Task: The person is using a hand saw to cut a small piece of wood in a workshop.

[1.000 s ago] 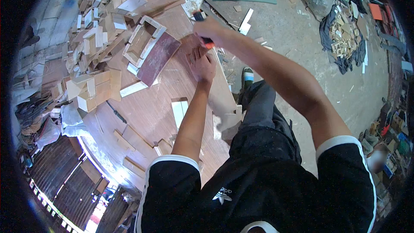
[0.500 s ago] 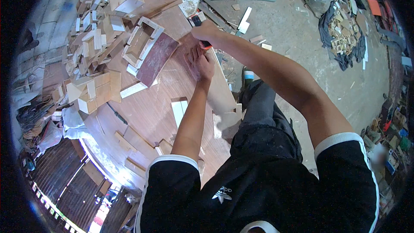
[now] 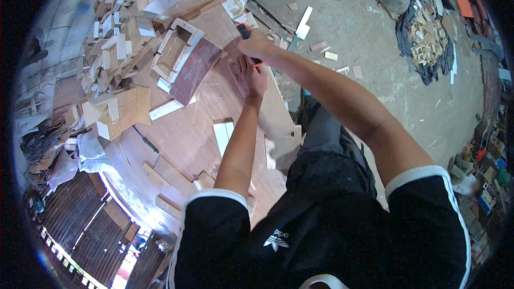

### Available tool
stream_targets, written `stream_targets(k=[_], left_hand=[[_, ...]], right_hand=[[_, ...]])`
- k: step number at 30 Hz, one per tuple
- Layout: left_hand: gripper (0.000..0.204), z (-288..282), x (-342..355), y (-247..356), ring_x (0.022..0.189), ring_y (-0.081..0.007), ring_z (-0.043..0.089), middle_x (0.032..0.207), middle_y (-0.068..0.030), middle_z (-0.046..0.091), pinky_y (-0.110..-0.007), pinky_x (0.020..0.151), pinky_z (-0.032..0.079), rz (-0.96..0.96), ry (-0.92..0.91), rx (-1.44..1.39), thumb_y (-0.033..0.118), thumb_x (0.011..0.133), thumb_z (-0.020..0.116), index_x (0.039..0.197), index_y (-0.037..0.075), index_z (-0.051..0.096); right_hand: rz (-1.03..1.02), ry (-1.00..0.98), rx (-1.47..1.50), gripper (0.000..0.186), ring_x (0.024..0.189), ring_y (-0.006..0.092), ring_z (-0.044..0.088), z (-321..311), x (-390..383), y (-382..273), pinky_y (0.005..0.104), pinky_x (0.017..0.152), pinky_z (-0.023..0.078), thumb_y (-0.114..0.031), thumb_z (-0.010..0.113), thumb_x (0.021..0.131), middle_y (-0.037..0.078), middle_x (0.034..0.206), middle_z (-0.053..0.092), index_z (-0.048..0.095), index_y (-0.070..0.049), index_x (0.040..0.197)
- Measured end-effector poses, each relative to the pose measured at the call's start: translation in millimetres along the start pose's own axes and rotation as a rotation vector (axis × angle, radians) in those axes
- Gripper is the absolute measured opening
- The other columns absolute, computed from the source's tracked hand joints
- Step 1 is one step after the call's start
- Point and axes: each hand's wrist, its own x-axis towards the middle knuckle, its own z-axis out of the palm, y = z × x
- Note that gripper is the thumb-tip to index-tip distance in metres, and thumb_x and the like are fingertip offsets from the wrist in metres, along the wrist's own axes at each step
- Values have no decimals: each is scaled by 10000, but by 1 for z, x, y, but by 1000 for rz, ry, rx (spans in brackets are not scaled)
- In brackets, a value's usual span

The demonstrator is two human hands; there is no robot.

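My right hand (image 3: 257, 45) is closed around a black tool with orange edges (image 3: 243, 31) at the right edge of the workbench. Its working part is hidden, so its exact kind cannot be made out. Just below it, my left hand (image 3: 249, 77) lies flat with fingers stretched out, pressing on a dark reddish-brown board (image 3: 229, 67). The board rests on the wooden benchtop (image 3: 206, 88). To the left, another reddish-brown panel (image 3: 195, 72) leans at a slant beside an open wooden box frame (image 3: 178, 48).
Wooden boxes and offcuts (image 3: 120, 48) are heaped along the bench's far left. A screwdriver-like tool (image 3: 145, 140) and a white strip (image 3: 222, 136) lie nearer me. Scraps litter the floor at right, with a dark sack of wood pieces (image 3: 428, 37).
My right hand and the tool have shifted slightly toward me, and the right forearm sits lower. My left hand stays nearly in place on the board.
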Motion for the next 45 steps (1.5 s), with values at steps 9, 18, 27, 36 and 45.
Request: stream_targets(k=[9, 18, 27, 36, 45], left_hand=[[426, 8, -1, -6, 1221, -297, 529, 1237, -175, 595, -528, 1137, 273, -16, -32, 31, 193, 862, 555, 1256, 31, 561], [390, 2, 0, -4, 1180, -312, 537, 1205, -154, 600, -539, 1121, 298, -53, -110, 28, 171, 852, 546, 1220, 46, 571], [310, 2, 0, 0, 1148, -324, 539, 1151, -156, 596, -548, 1094, 306, -37, -25, -6, 148, 847, 536, 1138, 50, 580], [379, 6, -3, -3, 1182, -318, 537, 1179, -170, 598, -530, 1115, 291, -21, -19, 18, 200, 860, 541, 1199, 35, 579], [458, 8, 0, -5, 1202, -318, 534, 1200, -181, 601, -529, 1140, 271, -61, -70, 21, 226, 845, 564, 1254, 21, 575]], right_hand=[[49, -78, 197, 212, 602, 209, 630, 3, 17, 1, 375, 448, 489, -138, 652, 786, 140, 788, 633, 602, 61, 837], [41, -176, 341, 120, 479, 179, 535, -36, -34, -47, 350, 411, 415, -59, 638, 785, 88, 632, 546, 545, 13, 760], [191, 9, 98, 207, 605, 216, 625, 13, 25, -8, 385, 472, 484, -182, 649, 794, 119, 764, 637, 618, 18, 835], [27, -100, 271, 106, 458, 166, 512, -32, -58, -50, 331, 424, 411, -75, 601, 789, 70, 601, 507, 531, -20, 732], [67, -68, 214, 183, 534, 205, 599, 13, 23, 4, 363, 451, 481, -121, 627, 794, 118, 700, 621, 631, 39, 883]])
